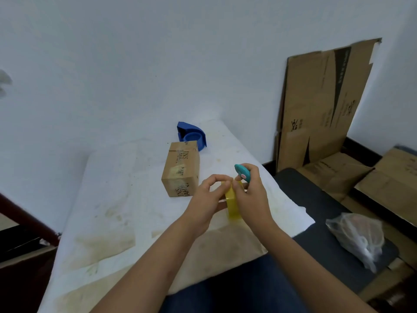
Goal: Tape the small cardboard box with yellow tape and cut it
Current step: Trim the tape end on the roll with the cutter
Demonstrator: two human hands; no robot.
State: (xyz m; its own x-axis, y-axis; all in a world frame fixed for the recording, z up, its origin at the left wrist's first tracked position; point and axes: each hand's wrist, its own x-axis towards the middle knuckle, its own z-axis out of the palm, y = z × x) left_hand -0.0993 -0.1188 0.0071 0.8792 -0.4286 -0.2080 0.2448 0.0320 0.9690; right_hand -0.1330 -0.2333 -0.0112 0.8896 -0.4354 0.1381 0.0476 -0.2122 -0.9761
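A small cardboard box (181, 168) with printed letters lies on the white-covered table (117, 199), just left of my hands. Between my hands a roll of yellow tape (232, 203) stands on edge above the table. My left hand (208, 199) grips the roll's left side, its thumb and fingertips pinching at the top rim. My right hand (250, 195) holds the roll's right side and also clasps a small teal cutter (242, 172) with a pink button, which sticks up above the fingers.
A blue tape dispenser (191, 136) sits behind the box near the wall. Flattened cardboard (322, 105) leans on the wall at right, with more cardboard on the floor. A plastic bag (358, 238) lies on a dark mat (316, 211) beside the table.
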